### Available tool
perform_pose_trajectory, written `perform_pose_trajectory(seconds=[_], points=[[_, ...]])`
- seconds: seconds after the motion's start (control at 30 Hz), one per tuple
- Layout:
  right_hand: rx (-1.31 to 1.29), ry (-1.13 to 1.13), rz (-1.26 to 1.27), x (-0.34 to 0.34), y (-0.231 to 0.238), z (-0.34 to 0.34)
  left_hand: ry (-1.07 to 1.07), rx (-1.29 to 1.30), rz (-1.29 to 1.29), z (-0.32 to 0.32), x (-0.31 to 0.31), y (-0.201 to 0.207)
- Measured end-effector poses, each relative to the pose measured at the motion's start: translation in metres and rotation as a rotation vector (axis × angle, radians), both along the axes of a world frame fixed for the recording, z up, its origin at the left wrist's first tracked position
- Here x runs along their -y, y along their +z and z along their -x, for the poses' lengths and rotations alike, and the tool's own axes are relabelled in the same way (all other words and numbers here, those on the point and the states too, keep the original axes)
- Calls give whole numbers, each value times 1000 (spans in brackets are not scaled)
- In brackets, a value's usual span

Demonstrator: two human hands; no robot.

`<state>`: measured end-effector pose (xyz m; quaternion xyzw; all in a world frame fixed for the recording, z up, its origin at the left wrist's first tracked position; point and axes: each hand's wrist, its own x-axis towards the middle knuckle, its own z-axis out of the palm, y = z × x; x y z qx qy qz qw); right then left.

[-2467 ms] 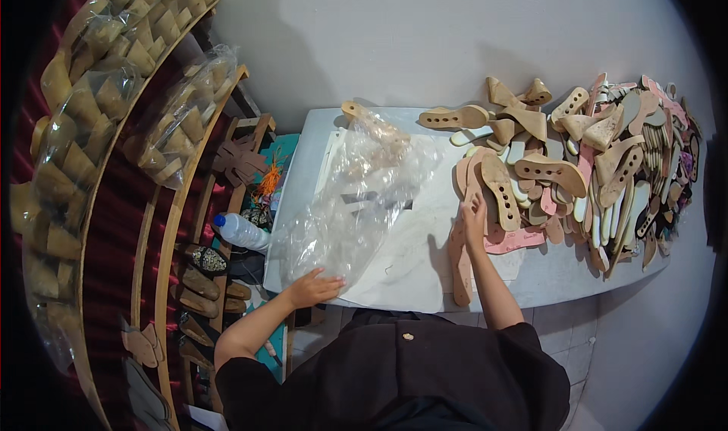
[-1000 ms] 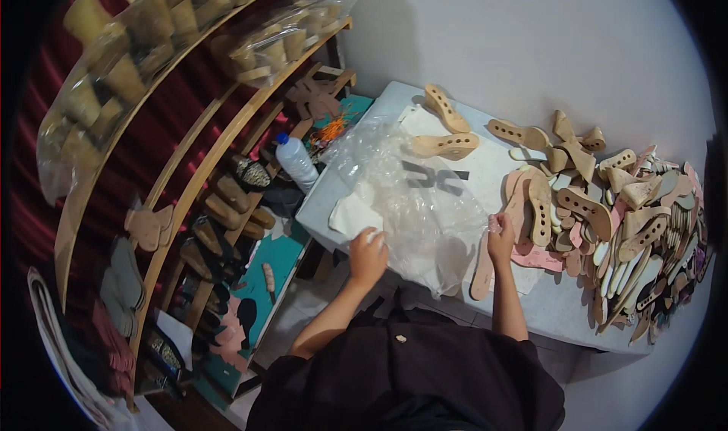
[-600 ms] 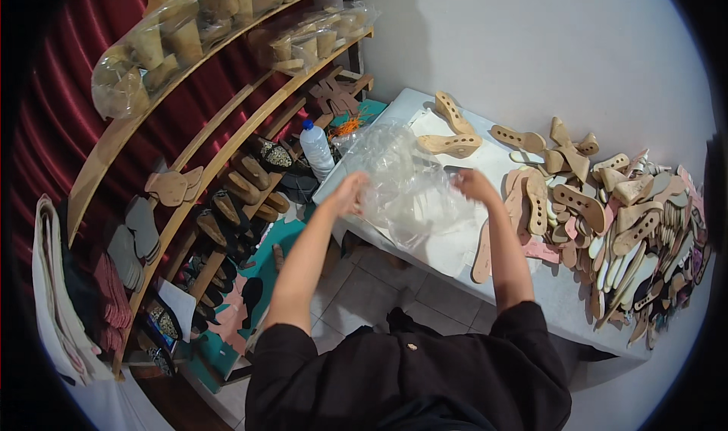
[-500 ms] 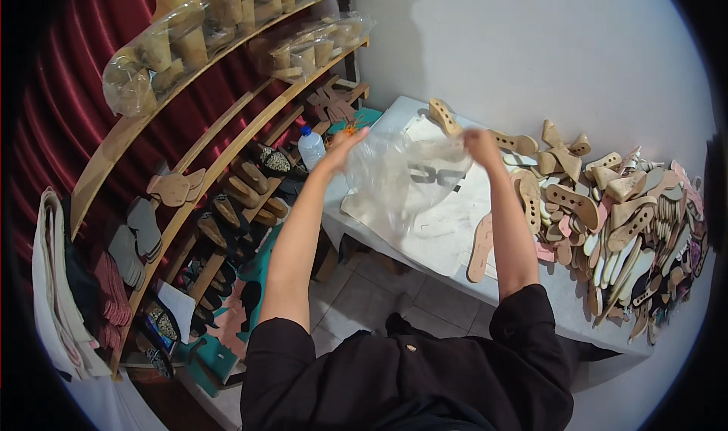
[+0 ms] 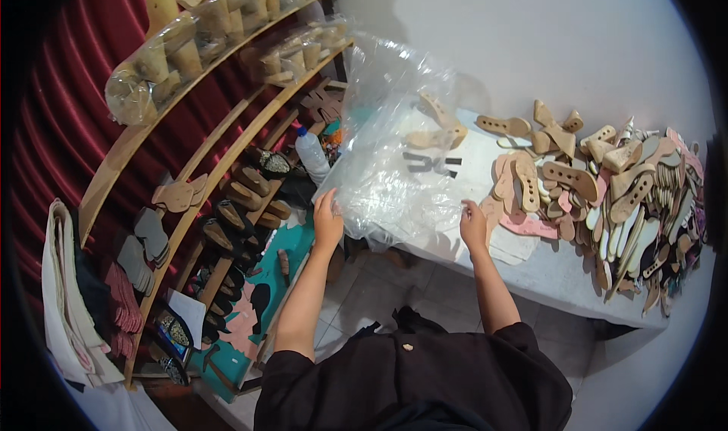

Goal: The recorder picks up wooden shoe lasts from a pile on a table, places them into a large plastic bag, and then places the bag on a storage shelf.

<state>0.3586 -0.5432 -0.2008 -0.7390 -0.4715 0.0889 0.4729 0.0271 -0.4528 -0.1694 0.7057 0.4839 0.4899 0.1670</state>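
Observation:
A large clear plastic bag (image 5: 371, 165) billows up over the left part of the white-covered table. My left hand (image 5: 327, 218) grips its near left edge, fingers closed on the film. At its near right edge my right hand (image 5: 473, 222) pinches the film between thumb and fingers. Behind the bag, partly seen through it, are tan wooden shoe soles (image 5: 438, 138) with holes, lying on a white sheet (image 5: 474, 154) with dark markings. Just right of my right hand lie more tan sole pieces (image 5: 525, 184) and a pink piece (image 5: 531, 228).
A big heap of soles (image 5: 633, 203) covers the table's right end. To the left, wooden shelves (image 5: 227, 139) carry bagged shoe lasts (image 5: 182, 55), shoes and sole pieces. A water bottle (image 5: 311, 154) with a blue cap stands beside the bag. A hammer (image 5: 218, 366) lies at lower left.
Both hands have come down toward me, the right one most. The bag, earlier bunched between them, now spreads open and rises toward the wall.

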Motion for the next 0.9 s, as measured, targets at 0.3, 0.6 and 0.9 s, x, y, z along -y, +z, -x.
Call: perform_pose_trajectory(seconds=[0.3, 0.6, 0.9], points=[[-747, 278, -180, 11, -16, 15, -330, -193, 182, -34, 35, -23], [294, 196, 296, 25, -24, 25, -73, -225, 200, -49, 39, -24], [-70, 511, 237, 0, 7, 34, 125, -154, 388, -19, -1, -68]])
